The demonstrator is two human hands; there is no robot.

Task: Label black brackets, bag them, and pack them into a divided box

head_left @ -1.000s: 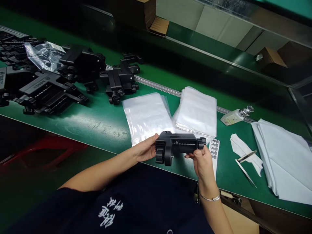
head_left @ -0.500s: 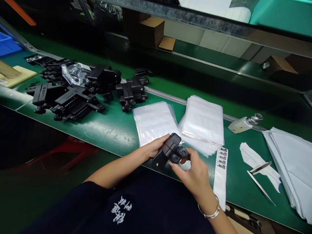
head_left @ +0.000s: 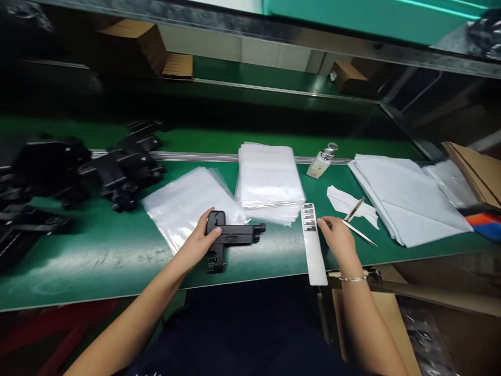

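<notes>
My left hand (head_left: 199, 237) is closed round the upper left part of a black plastic cross-shaped bracket (head_left: 238, 235). Small knobs show at the bracket's right and lower ends, and it is over the front of the green bench. To the right, my right hand (head_left: 340, 237) hovers beside a white strip of labels (head_left: 313, 245) with dark printed labels at its top. Its fingers are bent, with a gap between them and nothing visible inside. A pair of tweezers (head_left: 362, 233) lies just right of these fingers, partly over a torn white paper (head_left: 336, 197).
Stacked clear plastic bags (head_left: 270, 175) and a looser pile of bags (head_left: 188, 201) lie behind the bracket. More black brackets (head_left: 121, 169) crowd the left. A pump bottle (head_left: 321, 162) and folded white sheets (head_left: 407, 193) are on the right. A metal shelf edge (head_left: 235, 28) crosses above.
My right hand has let go of the bracket and moved right to the label strip. My left hand still holds the bracket, now turned flat. The view has swung right.
</notes>
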